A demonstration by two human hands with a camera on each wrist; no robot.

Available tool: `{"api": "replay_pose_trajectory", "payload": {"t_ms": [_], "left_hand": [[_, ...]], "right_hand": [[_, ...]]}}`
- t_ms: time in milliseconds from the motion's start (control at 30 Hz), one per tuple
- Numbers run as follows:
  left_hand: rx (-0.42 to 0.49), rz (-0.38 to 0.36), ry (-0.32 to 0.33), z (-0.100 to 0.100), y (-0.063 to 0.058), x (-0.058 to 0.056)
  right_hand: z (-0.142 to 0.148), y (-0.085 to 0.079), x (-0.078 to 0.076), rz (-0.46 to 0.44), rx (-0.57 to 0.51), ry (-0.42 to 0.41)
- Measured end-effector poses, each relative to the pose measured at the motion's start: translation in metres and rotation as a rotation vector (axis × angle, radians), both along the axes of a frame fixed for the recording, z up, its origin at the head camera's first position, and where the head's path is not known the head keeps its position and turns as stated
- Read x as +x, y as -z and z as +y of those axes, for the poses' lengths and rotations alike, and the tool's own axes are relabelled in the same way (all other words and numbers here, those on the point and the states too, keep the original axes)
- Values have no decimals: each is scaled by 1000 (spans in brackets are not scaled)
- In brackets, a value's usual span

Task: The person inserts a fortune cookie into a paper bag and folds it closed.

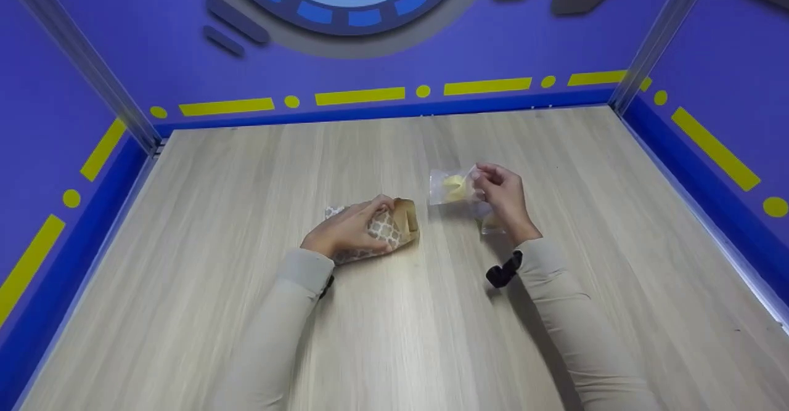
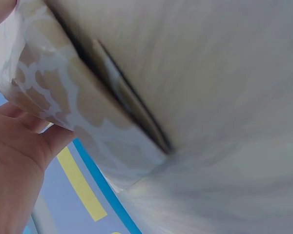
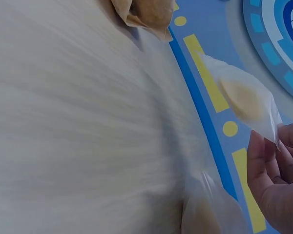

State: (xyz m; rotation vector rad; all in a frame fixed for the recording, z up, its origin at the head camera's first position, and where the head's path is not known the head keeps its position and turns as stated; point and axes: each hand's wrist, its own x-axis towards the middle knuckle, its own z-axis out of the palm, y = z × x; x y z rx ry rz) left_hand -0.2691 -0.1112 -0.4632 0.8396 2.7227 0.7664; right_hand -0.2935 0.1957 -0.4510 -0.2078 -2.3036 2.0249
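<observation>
Paper bag (image 1: pixel 387 231) gripped by a left hand (image 1: pixel 350 231), clear packet (image 1: pixel 439 188) pinched by a right hand (image 1: pixel 504 196)

A table (image 1: pixel 394 343) with pale wood grain is seen from above, and two forearms in light beige sleeves (image 1: pixel 595 337) are stretched over it from the near edge. Near the middle, slightly left, the paper bag is lying on its side, printed with a grey-brown and white lattice pattern. It is clasped by the left hand, with the thumb set along the near side and the fingers curved over the far side. Its plain brown mouth (image 1: pixel 405 217) is turned to the right, and a dark gap is shown there.

Just beyond that mouth, apart from it, the clear packet is held up by its right edge between the thumb and fingertips of the right hand. A pale yellow piece (image 1: pixel 455 187) is enclosed inside. Below the right hand, a second packet (image 1: pixel 492 223) is resting on the table, partly hidden by that hand. The table is bordered by blue-purple walls (image 1: pixel 370 72) marked with yellow dashes and dots.
</observation>
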Motion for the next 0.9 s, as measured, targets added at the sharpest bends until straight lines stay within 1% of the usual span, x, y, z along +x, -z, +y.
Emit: {"api": "replay_pose_trajectory", "payload": {"t_ms": [133, 333, 500, 633, 900], "left_hand": [[6, 2, 13, 0, 0, 0], [14, 14, 26, -1, 1, -1], [16, 8, 24, -1, 1, -1], [7, 7, 20, -1, 1, -1], [-2, -21, 13, 0, -1, 0]], "right_hand": [[-3, -1, 2, -22, -4, -10], [-7, -1, 4, -24, -20, -34], [-10, -2, 6, -34, -15, -49], [-12, -2, 7, -50, -32, -55], [-17, -2, 7, -44, -24, -81]]}}
